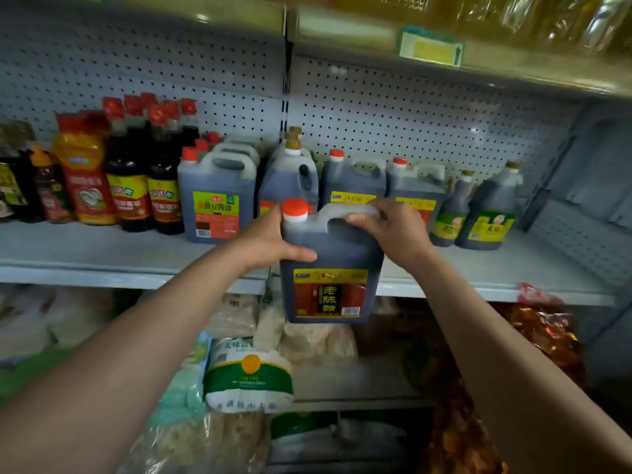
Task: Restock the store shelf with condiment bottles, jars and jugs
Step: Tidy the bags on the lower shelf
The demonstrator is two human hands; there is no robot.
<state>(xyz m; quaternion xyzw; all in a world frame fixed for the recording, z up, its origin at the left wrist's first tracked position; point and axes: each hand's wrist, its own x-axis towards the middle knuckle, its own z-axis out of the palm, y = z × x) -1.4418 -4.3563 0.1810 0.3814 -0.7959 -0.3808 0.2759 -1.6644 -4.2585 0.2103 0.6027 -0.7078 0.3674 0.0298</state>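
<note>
Head view: jug (330,265) hangs before the shelf (102,258) edge, right hand (393,230) curled round its handle, left hand (270,241) flat against its side — lifted too low, its base could strike the lip.

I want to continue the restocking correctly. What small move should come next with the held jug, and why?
Probably lift the vinegar jug slightly and push it forward onto the shelf. The right hand grips its handle, the left hand steadies its side, but its bottom hangs below the shelf edge, before two matching jugs.
</note>
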